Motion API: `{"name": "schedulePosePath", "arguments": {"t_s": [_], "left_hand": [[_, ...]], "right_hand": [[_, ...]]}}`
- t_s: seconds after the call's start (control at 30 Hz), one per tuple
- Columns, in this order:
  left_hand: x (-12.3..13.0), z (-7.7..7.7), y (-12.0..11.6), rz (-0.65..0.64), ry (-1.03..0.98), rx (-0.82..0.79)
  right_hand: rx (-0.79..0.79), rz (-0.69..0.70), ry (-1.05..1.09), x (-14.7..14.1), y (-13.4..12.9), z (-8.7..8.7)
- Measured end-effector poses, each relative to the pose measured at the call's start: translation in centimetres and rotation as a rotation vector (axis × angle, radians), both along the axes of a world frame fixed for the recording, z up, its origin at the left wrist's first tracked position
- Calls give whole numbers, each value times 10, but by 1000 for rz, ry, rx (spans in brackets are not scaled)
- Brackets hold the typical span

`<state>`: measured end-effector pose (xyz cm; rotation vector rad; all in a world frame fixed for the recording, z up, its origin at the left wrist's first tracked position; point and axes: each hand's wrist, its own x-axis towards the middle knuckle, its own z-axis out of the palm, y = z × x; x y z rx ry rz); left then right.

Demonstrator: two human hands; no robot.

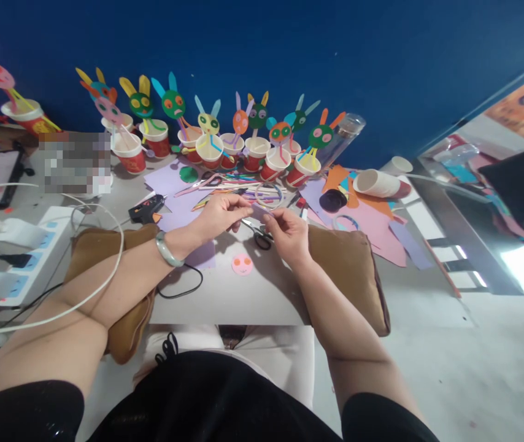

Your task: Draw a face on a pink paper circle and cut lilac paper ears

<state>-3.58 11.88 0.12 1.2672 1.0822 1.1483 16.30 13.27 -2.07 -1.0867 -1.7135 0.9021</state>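
Note:
My left hand (pixel 226 215) and my right hand (pixel 289 232) pinch opposite ends of a small purple piece of paper (pixel 260 212) above the table. Just beneath it lie scissors (pixel 261 237) with dark handles, partly covered by my right fingers. A round pink paper face (pixel 242 264) with orange eyes and a drawn mouth rests flat on the table in front of me. Behind my hands are colored sticks (pixel 243 184) and a roll of clear tape (pixel 269 195). Purple paper sheets (pixel 177 222) lie by my left hand.
Red-and-white paper cups (pixel 275 164) with paper rabbit heads line the blue wall. Brown cushions (pixel 347 270) lie under both forearms. A black glue gun (pixel 146 209) is at left, near a power strip (pixel 43 252) and a looping white cable. Paper scraps (pixel 377 230) cover the right side.

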Motion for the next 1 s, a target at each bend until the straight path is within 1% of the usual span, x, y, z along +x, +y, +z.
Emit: {"name": "schedulePosePath", "arguments": {"t_s": [0.1,0.2,0.33,0.4,0.53,0.63,0.73,0.8,0.9,1.0], "left_hand": [[0,0,-1,-56,-20,-50],[2,-2,-1,-66,-39,-35],[3,-1,0,-64,-55,-8],[4,0,-1,-56,-67,3],[5,0,-2,-18,-64,56],[4,-3,-2,-3,-1,118],[3,-5,-3,9,63,192],[3,-6,-4,26,60,213],[7,-8,-5,63,-3,212],[11,-10,-4,74,-103,196]], "right_hand": [[121,-21,-83,0,-2,1],[148,-4,-99,0,-2,0],[124,18,44,0,2,-3],[88,32,120,0,5,-4],[-84,60,195,-1,6,-2],[-191,89,232,-1,3,1],[-180,84,262,-2,1,3],[-156,63,280,-2,0,3],[-127,42,302,-2,1,1],[-105,64,327,-2,2,-1]]}}
